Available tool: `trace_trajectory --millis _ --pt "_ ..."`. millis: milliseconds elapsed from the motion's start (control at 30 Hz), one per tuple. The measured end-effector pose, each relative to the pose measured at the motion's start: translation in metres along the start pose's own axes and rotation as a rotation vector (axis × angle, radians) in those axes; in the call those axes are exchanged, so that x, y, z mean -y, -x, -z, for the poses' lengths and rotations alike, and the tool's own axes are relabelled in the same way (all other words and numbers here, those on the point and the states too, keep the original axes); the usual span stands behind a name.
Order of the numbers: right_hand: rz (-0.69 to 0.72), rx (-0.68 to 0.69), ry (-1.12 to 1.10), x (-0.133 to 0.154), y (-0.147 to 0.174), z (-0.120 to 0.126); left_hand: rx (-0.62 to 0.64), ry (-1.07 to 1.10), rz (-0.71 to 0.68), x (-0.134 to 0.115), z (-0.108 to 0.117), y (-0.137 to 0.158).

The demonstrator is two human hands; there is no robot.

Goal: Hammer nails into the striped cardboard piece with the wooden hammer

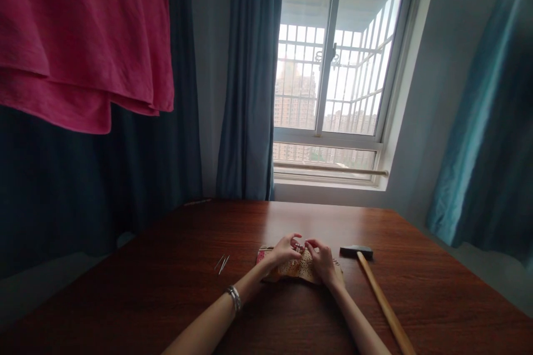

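Note:
A cream-yellow piece of dotted, fabric-like material, with a pink patch at its left end, lies on the table under both hands. My left hand curls its fingers and thumb around a raised part near the middle of the piece. A silvery bracelet sits on that wrist. Close beside it, my right hand brings thumb and forefinger together in a pinch above the same spot. What lies between those fingertips is too small to make out. To the left, several thin metal needles rest on the wood.
A hammer with a dark head and long wooden handle lies right of my hands on the brown table. Behind stand a barred window and blue curtains. A pink cloth hangs at upper left.

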State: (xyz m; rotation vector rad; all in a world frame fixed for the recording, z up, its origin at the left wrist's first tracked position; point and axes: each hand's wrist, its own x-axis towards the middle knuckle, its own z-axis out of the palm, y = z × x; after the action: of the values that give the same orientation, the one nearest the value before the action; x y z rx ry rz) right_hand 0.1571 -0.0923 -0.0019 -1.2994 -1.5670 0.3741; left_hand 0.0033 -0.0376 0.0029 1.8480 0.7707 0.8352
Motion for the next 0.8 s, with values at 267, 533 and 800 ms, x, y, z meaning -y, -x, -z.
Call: trace_trajectory --millis 267,533,800 --pt "0.002 0.008 0.022 -0.002 0.003 0.001 -0.083 -0.088 -0.032 0.013 -0.007 -0.003" --pt "0.008 0.039 0.057 -0.009 0.004 -0.002 -0.079 -0.123 -0.037 0.016 -0.01 -0.003" --pt "0.025 0.077 0.089 -0.014 0.003 -0.001 -0.181 -0.378 0.005 0.015 -0.016 -0.004"
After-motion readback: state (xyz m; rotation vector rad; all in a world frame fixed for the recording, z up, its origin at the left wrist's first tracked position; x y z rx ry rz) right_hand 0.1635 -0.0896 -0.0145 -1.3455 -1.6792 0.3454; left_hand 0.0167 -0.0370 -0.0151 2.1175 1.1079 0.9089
